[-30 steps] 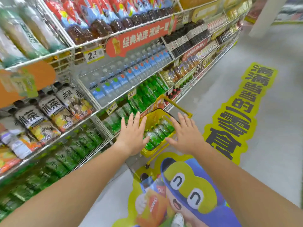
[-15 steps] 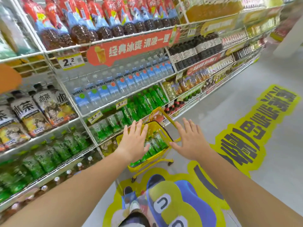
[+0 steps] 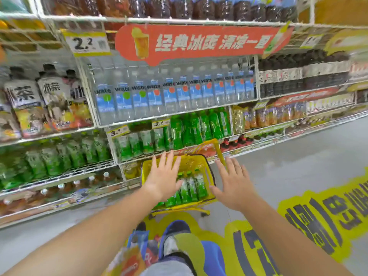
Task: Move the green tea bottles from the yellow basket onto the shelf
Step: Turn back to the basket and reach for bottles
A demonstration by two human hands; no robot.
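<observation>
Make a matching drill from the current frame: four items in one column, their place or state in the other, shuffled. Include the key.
Items
1. yellow basket
2. green tea bottles
3. left hand
4. water bottles

Places or states
A. lying inside the basket
B. open, fingers spread, over the basket's left side
C. standing in a row on the shelf under the orange banner
D. on the floor in front of the shelving

Pairs: 1-D, 2-A, 3-B, 4-C

The right hand is also open, at the basket's right edge, holding nothing.
</observation>
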